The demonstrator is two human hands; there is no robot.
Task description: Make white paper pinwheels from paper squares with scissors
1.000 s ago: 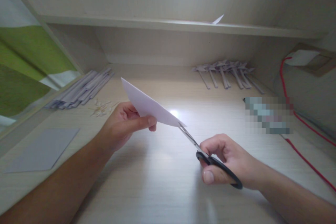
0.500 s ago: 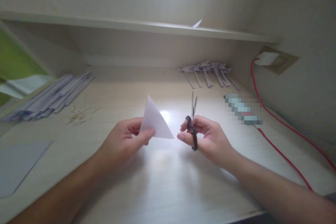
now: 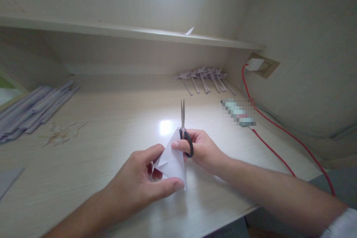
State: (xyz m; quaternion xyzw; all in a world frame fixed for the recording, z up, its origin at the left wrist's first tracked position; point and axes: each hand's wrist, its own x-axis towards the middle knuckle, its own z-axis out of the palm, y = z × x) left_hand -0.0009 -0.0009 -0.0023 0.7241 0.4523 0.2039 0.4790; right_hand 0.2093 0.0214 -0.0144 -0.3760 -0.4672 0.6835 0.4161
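A folded white sheet of paper [image 3: 171, 163] is held low over the desk between both hands. My left hand [image 3: 147, 174] grips its lower left part, thumb along the bottom edge and fingers behind. A pair of scissors [image 3: 183, 119] with black handles hangs on the fingers of my right hand [image 3: 203, 147], blades nearly together and pointing away from me. The right thumb lies flat on the paper's upper part, beside the handle loops. Behind the paper, some fingers of both hands are hidden.
Rolled paper sticks [image 3: 39, 108] lie in a pile at the left, near small scraps [image 3: 63, 134]. Paper pinwheels [image 3: 205, 76] lie at the back. A phone [image 3: 237, 111] is on a red cable [image 3: 273, 154] at the right. A shelf [image 3: 125, 33] spans the back.
My right hand has moved left onto the paper, thumb now on it. The paper has turned and shows a fold. The scissor blades have come closer together. The camera view has shifted.
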